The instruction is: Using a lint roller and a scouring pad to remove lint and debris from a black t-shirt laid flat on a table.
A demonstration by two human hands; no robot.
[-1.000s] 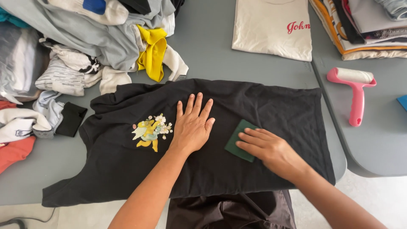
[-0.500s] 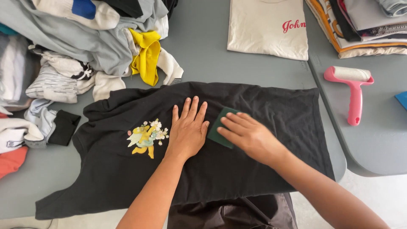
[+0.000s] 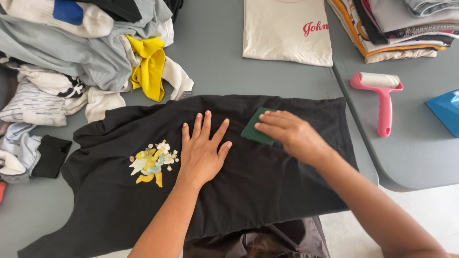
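I see left hand (image 3: 203, 150) flat, fingers spread, pressing black shirt (image 3: 267, 186) beside its yellow print (image 3: 152, 163) | right hand (image 3: 289, 134) gripping green pad (image 3: 255, 130) on shirt's upper middle | shirt spread across grey table (image 3: 215, 67) | pink lint roller (image 3: 380, 95) well right

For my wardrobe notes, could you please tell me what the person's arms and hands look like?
Both forearms are bare to the frame's edge, with no sleeves in view. The left hand and the right hand wear no gloves, and no rings, watch or bracelets show.
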